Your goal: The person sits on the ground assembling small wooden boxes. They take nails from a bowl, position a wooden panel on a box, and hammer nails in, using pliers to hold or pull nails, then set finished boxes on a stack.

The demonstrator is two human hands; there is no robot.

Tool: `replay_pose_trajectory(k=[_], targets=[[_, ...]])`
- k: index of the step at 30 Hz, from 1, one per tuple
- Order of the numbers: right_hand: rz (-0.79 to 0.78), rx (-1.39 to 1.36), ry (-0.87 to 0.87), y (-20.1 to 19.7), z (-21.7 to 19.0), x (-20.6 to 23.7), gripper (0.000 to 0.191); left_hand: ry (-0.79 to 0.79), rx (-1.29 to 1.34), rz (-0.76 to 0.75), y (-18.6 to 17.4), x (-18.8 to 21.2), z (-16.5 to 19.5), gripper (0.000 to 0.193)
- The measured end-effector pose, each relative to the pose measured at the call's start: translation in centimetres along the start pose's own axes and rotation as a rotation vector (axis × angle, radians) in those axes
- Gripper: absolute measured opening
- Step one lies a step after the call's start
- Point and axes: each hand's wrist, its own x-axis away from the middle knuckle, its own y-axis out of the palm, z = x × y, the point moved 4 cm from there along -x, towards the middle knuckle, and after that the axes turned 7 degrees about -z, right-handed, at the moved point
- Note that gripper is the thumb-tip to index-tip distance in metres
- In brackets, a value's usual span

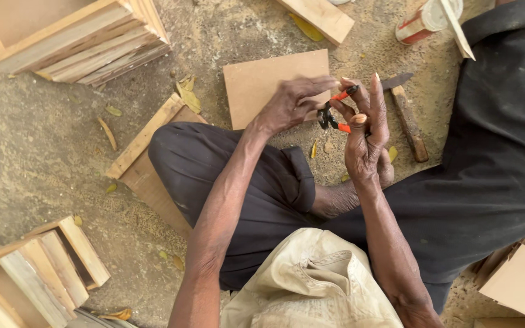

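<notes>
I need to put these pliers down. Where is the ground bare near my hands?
Bare sandy ground lies left of the bent knee, between the wooden frames and the board. Ahead it is crowded: the flat board, hammer and can.

Even, soft daylight on my feed, no hard shadows anywhere. Sandy ground reads bright but not clipped. Dark trousers on the right go nearly flat black, little fabric detail. Faint shading only under the wooden frames far left. No glare. Focus is sharp mid-frame; left hand shows slight motion blur at the fingertips, right hand is crisp. Mild wide-angle stretch at the corners, and the near pale shirt looks a touch soft.
</notes>
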Motion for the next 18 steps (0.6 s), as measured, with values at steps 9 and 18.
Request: replay_pose_trajectory(k=[9, 18], targets=[[-0.04, 0.086, 0.035, 1.4, 0.4, 0.6, 0.062, -0.067, 0.392, -0.085, 0.8, 0.3, -0.2, 0.037], [-0.066, 0.219, 0.1, 2.3, 0.9, 0.3, 0.07, -0.058, 0.41, -0.04, 0.9, 0.9, 0.1, 0.041]])
